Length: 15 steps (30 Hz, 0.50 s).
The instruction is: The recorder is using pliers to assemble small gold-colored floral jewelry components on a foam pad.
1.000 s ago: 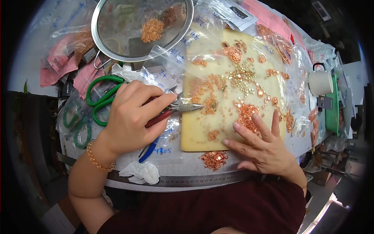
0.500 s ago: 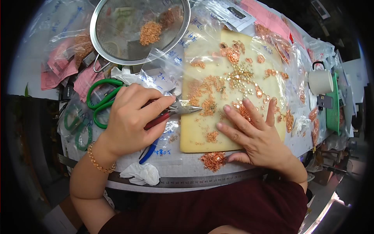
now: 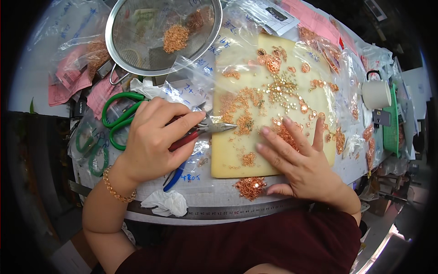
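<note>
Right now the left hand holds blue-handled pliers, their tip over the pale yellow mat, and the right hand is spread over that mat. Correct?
Not quite: the head view shows the left hand holding red-handled pliers, not blue. Their tip is over the pale yellow mat, and the right hand is spread over it.

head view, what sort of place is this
Probably a jewellery-making or small-parts workbench: small copper-coloured pieces lie scattered and heaped on a cream mat, the left hand holds red-handled pliers, and a mesh sieve is nearby.
</note>
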{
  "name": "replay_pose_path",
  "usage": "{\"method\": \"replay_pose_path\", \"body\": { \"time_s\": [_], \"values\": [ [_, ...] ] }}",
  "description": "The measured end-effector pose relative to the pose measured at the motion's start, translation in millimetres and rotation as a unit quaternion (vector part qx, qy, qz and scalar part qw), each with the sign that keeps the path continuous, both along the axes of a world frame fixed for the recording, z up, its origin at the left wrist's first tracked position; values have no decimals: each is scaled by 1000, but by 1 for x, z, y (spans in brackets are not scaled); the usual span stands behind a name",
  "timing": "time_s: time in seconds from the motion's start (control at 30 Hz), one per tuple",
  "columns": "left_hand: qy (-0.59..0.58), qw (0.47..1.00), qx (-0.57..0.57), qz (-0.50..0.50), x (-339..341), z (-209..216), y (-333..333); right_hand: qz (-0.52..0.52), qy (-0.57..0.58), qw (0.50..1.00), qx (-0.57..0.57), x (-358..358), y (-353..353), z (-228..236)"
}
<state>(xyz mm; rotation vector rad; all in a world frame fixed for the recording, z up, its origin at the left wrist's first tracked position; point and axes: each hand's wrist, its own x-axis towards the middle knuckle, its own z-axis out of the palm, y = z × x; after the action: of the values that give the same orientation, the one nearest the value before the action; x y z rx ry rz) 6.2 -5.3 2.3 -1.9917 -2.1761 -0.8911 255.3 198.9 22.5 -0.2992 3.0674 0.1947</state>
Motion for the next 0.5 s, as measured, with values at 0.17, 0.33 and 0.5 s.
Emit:
{"method": "replay_pose_path", "body": {
  "time_s": [0.17,0.33,0.5],
  "values": [
    [5,1000,1,4,0,0,0,-36,-41,995,-87,-9,-3,11],
    [8,1000,-1,2,0,0,0,26,-39,992,-119,-12,-4,9],
    [4,1000,-7,2,0,0,0,-13,-71,980,-187,-6,8,20]
  ]
}}
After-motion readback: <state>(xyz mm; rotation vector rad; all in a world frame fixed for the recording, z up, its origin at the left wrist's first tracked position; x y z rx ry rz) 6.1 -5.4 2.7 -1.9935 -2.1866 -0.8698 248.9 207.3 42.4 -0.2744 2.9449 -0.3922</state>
